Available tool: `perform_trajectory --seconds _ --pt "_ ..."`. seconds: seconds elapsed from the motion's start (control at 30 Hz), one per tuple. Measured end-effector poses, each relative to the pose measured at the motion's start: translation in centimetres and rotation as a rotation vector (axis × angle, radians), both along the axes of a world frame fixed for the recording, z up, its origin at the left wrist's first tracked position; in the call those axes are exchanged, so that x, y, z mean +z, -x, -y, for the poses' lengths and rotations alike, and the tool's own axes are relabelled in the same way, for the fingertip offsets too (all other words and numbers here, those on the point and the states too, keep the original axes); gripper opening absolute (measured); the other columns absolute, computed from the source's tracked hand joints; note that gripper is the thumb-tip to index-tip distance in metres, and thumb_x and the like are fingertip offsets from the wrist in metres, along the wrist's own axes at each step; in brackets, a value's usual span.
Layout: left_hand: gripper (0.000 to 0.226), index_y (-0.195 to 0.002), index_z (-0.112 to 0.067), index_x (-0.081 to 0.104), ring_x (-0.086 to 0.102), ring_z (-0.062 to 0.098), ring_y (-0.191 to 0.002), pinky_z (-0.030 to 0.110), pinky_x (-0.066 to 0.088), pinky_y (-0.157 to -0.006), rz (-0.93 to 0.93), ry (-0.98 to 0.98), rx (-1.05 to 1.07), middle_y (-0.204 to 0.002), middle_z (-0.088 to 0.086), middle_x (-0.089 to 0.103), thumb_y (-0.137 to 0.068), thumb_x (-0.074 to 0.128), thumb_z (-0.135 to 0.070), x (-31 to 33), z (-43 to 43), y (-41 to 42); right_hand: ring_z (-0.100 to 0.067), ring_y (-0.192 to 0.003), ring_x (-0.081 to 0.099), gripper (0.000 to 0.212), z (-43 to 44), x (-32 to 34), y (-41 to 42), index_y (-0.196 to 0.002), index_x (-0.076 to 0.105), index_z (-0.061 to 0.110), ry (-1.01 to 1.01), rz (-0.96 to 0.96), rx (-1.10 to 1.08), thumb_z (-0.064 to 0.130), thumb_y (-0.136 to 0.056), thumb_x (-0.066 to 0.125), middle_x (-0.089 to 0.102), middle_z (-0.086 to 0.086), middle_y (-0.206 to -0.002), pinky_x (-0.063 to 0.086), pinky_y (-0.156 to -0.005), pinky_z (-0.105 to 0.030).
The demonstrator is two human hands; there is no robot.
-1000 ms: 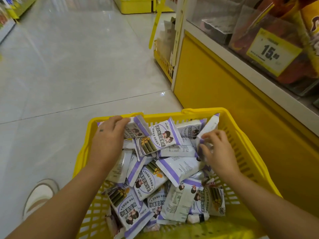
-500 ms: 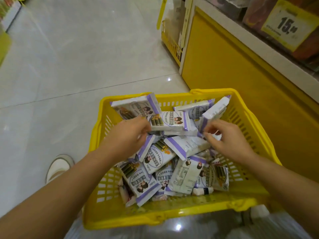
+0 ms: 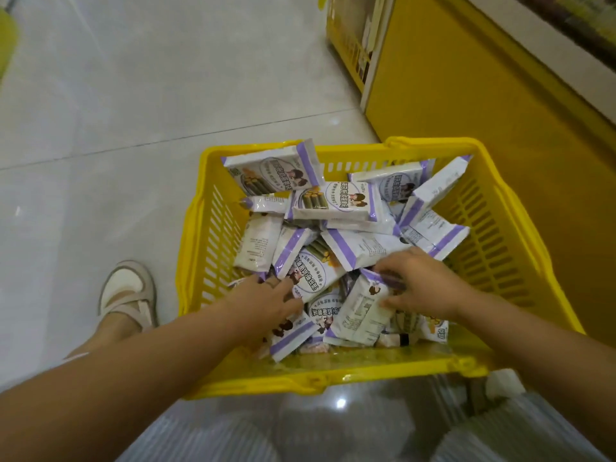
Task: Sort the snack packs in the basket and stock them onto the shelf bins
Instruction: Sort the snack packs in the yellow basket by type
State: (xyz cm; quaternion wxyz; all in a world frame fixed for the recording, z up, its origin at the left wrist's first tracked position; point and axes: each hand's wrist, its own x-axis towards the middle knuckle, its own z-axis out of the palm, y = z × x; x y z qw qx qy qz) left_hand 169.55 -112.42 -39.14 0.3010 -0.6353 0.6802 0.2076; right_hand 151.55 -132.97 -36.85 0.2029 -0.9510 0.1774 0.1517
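While both reach inside the basket (image 3: 366, 370), right hand (image 3: 423, 285) pinches one snack pack (image 3: 361, 311); left hand (image 3: 266, 305) rests loose-fingered on the pile (image 3: 336, 208).

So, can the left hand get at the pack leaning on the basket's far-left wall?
Probably yes. That pack lies uncovered on top of the pile, and nothing stands between it and the left hand, which is down among the nearer packs.
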Motion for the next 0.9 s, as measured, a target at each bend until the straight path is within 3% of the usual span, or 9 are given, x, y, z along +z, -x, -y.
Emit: perform_trajectory --seconds 0.1,0.17,0.3,0.47,0.6,0.7,0.77,0.83,0.9 --pt "0.080 -0.143 -0.023 0.018 0.042 0.036 -0.127 0.047 0.048 -0.092 -0.019 0.058 -0.043 -0.148 0.018 0.022 -0.083 0.070 -0.024 0.2 0.2 0.1 -0.009 -0.083 0.041 0.034 -0.8 -0.3 0.1 -0.069 0.043 0.033 0.075 -0.076 0.059 0.048 -0.070 0.074 0.042 0.016 -0.080 0.033 -0.063 -0.025" --pt "0.073 -0.143 -0.023 0.022 0.049 0.035 -0.118 0.042 0.050 -0.079 -0.054 0.080 -0.042 -0.144 0.017 0.028 -0.085 0.066 -0.024 0.5 0.4 0.1 -0.008 -0.078 0.045 0.030 -1.2 -0.4 0.2 -0.072 0.049 0.030 0.024 -0.127 0.033 0.046 -0.072 0.075 0.040 0.015 -0.082 0.035 -0.060 -0.022" --pt "0.048 -0.133 -0.023 0.038 0.057 0.027 -0.101 0.033 0.036 -0.062 -0.118 0.163 -0.006 -0.124 0.008 0.049 -0.089 0.054 -0.033 1.2 0.8 0.2 -0.004 -0.069 0.054 0.021 -0.4 1.8 0.0 -0.080 0.057 0.026 -0.139 -0.180 -0.041 0.035 -0.077 0.076 0.055 0.012 -0.078 0.038 -0.055 -0.017" --pt "0.046 -0.128 -0.026 0.047 0.055 0.021 -0.086 0.029 0.039 -0.065 -0.291 0.195 0.264 -0.105 0.004 0.061 -0.088 0.054 -0.046 4.1 2.0 -0.4 -0.001 -0.071 0.065 0.028 3.3 8.5 -0.7 -0.097 0.060 0.025 -0.364 -0.024 -0.184 0.032 -0.077 0.077 0.067 0.005 -0.088 0.051 -0.059 -0.020" --pt "0.028 -0.112 -0.035 0.052 0.056 0.010 -0.082 0.026 0.045 -0.065 -0.593 0.281 0.445 -0.090 -0.014 0.058 -0.085 0.058 -0.042 9.5 4.1 -2.1 -0.012 -0.083 0.070 0.045 6.3 12.9 -0.7 -0.103 0.060 0.027 -0.456 0.321 -0.383 0.047 -0.065 0.073 0.072 0.002 -0.094 0.059 -0.070 -0.030" --pt "0.026 -0.110 -0.046 0.053 0.060 0.006 -0.100 0.029 0.050 -0.085 -0.773 0.446 0.549 -0.110 -0.016 0.062 -0.085 0.051 -0.048 13.2 5.9 -3.4 -0.014 -0.096 0.069 0.037 7.9 12.9 -1.3 -0.112 0.058 0.025 -0.463 0.582 -0.533 0.037 -0.079 0.069 0.070 0.001 -0.109 0.056 -0.088 -0.040" --pt "0.029 -0.120 -0.053 0.046 0.054 0.001 -0.107 0.015 0.043 -0.089 -0.826 0.616 0.580 -0.121 -0.017 0.058 -0.094 0.051 -0.039 14.1 7.1 -3.8 -0.016 -0.105 0.065 0.046 8.1 11.4 -2.0 -0.129 0.050 0.021 -0.413 0.581 -0.581 0.030 -0.088 0.065 0.064 0.000 -0.121 0.051 -0.095 -0.044" --pt "0.045 -0.141 -0.040 0.037 0.048 -0.002 -0.113 0.005 0.036 -0.088 -0.789 0.722 0.595 -0.132 -0.015 0.052 -0.098 0.049 -0.032 14.0 8.3 -3.7 -0.020 -0.115 0.057 0.067 7.8 9.1 -2.7 -0.147 0.029 0.021 -0.312 0.504 -0.655 0.028 -0.090 0.064 0.052 -0.003 -0.135 0.048 -0.096 -0.039" --pt "0.056 -0.151 -0.031 0.023 0.044 0.008 -0.126 0.020 0.034 -0.102 -0.694 0.771 0.546 -0.139 -0.007 0.047 -0.100 0.044 -0.032 13.5 9.6 -3.2 -0.025 -0.119 0.052 0.067 7.3 7.1 -3.2 -0.146 0.027 0.020 -0.242 0.510 -0.741 0.026 -0.090 0.064 0.044 -0.007 -0.139 0.045 -0.091 -0.036"
